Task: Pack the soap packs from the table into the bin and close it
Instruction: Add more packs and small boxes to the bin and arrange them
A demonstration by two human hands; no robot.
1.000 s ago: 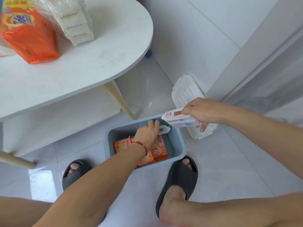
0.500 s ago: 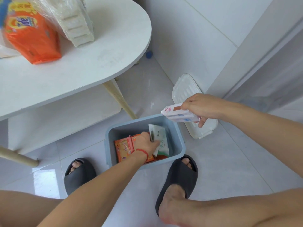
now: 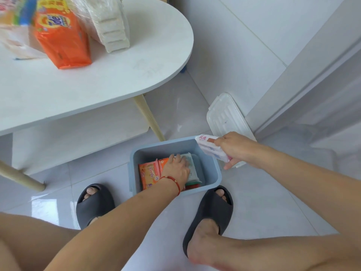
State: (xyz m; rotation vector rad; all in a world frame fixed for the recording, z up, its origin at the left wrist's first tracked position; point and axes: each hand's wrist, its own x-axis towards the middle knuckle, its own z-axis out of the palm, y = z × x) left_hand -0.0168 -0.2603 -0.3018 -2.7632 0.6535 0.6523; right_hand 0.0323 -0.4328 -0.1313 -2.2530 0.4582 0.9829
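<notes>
Left hand [image 3: 176,169] covers the middle of the packs in the bin [image 3: 212,166]; how many lie under it can't be told. Pale soap pack [image 3: 192,169] only part showing. Right hand [image 3: 235,148] hides the near end of the white pack [image 3: 210,148]. Orange detergent bag [image 3: 62,42] on the bench [image 3: 97,81] blurred, top cut off by the far edge. Lid [image 3: 224,116] near end hidden behind the right hand.

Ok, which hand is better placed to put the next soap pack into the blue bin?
The right hand. It already grips a white soap pack over the bin's right rim, so it likely only needs to lower it in. The left hand is down inside, pressing on the white-green pack.
</notes>
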